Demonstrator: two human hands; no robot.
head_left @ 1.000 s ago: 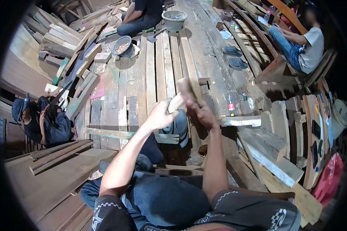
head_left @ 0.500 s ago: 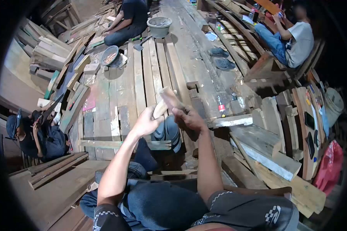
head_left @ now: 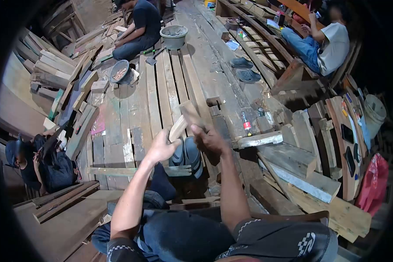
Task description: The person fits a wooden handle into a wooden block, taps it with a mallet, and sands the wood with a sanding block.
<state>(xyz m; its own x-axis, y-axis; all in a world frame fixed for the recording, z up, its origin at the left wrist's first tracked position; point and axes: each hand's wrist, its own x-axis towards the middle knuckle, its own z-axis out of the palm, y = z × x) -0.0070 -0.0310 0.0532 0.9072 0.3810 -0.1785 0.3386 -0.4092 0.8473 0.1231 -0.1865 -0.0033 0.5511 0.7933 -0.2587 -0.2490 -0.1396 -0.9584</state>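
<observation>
A pale wooden piece is gripped in my left hand, its upper end pointing up and to the right. My right hand is closed round a flat wooden block, which slants up to the left. The two pieces meet or overlap near their upper parts; whether they touch is hard to tell. Both hands are held above a pair of sandals on the plank floor.
Long planks lie ahead, with a grey bucket and a bowl of small pieces beyond. One person sits ahead, another at right, a third at left. Stacked wood stands right.
The two wooden pieces have shifted a little relative to each other, and the left one now shows more of its length. The view has moved slightly. The person ahead leans differently.
</observation>
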